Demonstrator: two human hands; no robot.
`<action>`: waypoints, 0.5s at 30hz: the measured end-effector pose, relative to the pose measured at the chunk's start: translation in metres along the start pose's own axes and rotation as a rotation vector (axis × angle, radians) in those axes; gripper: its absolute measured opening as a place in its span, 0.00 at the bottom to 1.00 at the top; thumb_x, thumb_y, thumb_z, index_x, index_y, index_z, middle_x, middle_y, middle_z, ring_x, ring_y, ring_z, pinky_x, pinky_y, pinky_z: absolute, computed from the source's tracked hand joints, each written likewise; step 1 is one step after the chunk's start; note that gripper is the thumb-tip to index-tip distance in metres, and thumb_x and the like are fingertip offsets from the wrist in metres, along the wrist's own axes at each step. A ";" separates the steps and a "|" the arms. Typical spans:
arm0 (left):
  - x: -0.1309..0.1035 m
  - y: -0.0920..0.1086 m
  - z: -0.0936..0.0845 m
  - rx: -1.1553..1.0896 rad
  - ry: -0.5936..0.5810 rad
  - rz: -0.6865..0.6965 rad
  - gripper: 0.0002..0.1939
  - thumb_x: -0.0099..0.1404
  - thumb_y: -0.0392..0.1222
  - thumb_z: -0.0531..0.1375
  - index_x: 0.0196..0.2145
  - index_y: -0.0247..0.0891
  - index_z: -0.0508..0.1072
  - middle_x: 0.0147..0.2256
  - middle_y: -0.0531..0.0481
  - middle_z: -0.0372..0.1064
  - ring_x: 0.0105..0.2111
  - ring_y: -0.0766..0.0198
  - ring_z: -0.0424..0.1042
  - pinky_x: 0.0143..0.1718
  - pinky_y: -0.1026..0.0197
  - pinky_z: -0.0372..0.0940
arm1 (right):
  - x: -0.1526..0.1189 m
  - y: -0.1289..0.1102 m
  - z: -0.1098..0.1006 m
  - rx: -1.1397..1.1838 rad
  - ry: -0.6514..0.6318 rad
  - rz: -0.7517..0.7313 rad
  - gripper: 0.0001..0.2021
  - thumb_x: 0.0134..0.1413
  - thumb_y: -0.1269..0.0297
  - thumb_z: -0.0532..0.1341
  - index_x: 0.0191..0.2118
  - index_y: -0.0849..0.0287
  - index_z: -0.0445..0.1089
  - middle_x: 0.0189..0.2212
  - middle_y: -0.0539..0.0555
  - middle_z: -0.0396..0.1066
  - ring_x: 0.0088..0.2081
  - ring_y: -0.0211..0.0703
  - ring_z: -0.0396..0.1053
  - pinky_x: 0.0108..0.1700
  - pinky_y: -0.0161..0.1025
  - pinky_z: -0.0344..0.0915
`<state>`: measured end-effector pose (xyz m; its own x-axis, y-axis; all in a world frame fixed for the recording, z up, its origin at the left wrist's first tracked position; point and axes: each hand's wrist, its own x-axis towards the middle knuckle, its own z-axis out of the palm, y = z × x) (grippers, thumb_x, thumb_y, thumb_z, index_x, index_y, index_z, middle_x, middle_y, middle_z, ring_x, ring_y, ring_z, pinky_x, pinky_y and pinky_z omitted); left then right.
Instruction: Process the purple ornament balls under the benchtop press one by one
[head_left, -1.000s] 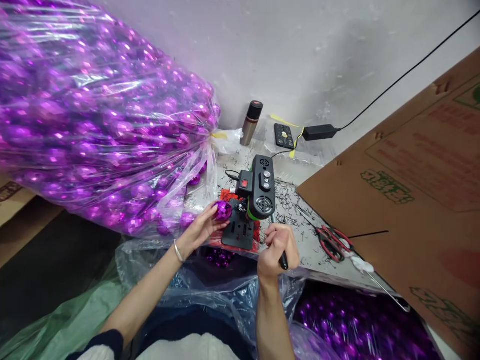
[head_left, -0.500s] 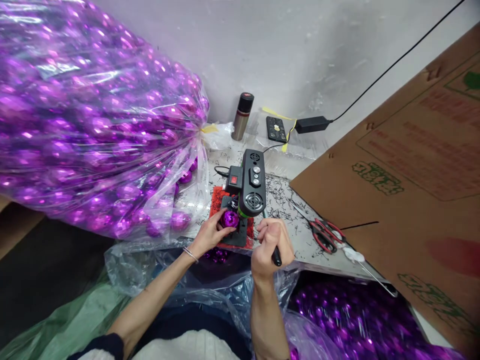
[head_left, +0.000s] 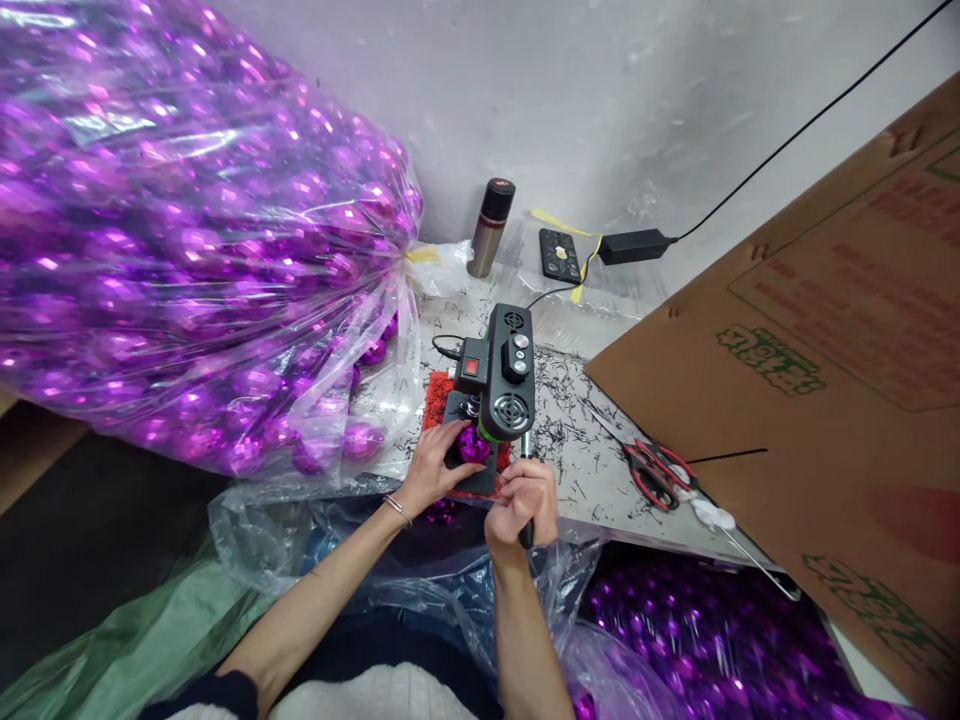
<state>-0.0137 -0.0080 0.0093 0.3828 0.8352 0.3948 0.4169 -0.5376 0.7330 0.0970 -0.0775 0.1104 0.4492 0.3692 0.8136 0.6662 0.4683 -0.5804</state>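
Observation:
A black bench machine [head_left: 511,370] with a red switch stands on a red mat [head_left: 437,400] on the table. My left hand [head_left: 436,465] pinches a shiny purple ball [head_left: 473,444] between thumb and fingers, on the machine's dark base plate [head_left: 480,480], partly beneath the machine's head. My right hand [head_left: 525,505] is wrapped round the black-ended lever handle [head_left: 527,535] at the machine's right side.
A big clear bag of purple balls [head_left: 187,250] fills the left. A flask [head_left: 491,228], a phone [head_left: 559,255] and a black adapter [head_left: 636,246] are at the back. Red-handled scissors [head_left: 654,472] lie by a cardboard box [head_left: 795,380]. More purple balls [head_left: 705,630] are below right.
My right hand has moved left with the lever handle, closer to the machine. My left hand and the ball have shifted slightly right, further under the machine's head.

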 end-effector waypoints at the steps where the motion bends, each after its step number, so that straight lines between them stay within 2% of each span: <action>1: 0.000 0.001 -0.001 -0.019 -0.011 -0.020 0.33 0.66 0.58 0.70 0.63 0.42 0.72 0.56 0.38 0.78 0.56 0.45 0.77 0.59 0.42 0.69 | -0.004 0.004 0.003 0.015 0.026 -0.029 0.19 0.73 0.67 0.49 0.27 0.55 0.62 0.27 0.47 0.67 0.27 0.35 0.67 0.31 0.38 0.63; 7: 0.003 0.007 -0.005 -0.118 -0.063 -0.102 0.35 0.62 0.59 0.72 0.62 0.43 0.73 0.58 0.38 0.77 0.59 0.42 0.75 0.62 0.39 0.66 | -0.012 0.018 0.011 -0.008 0.108 -0.086 0.20 0.73 0.65 0.48 0.25 0.55 0.61 0.24 0.46 0.64 0.24 0.35 0.64 0.35 0.41 0.67; 11: 0.004 0.008 -0.003 -0.141 -0.053 -0.103 0.35 0.62 0.59 0.72 0.61 0.42 0.74 0.58 0.37 0.77 0.59 0.42 0.75 0.63 0.39 0.66 | -0.020 0.025 0.009 0.023 0.087 -0.077 0.22 0.75 0.62 0.47 0.25 0.55 0.59 0.24 0.45 0.63 0.24 0.34 0.64 0.36 0.42 0.68; 15: 0.004 0.007 0.000 -0.146 -0.052 -0.081 0.36 0.62 0.59 0.72 0.62 0.41 0.73 0.58 0.36 0.76 0.59 0.42 0.75 0.62 0.40 0.67 | -0.023 0.027 0.007 0.042 0.051 -0.072 0.23 0.75 0.59 0.49 0.24 0.56 0.59 0.24 0.45 0.63 0.24 0.35 0.64 0.35 0.41 0.67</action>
<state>-0.0096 -0.0083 0.0162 0.3966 0.8660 0.3047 0.3254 -0.4430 0.8354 0.1004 -0.0676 0.0759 0.4318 0.2923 0.8533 0.6728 0.5258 -0.5205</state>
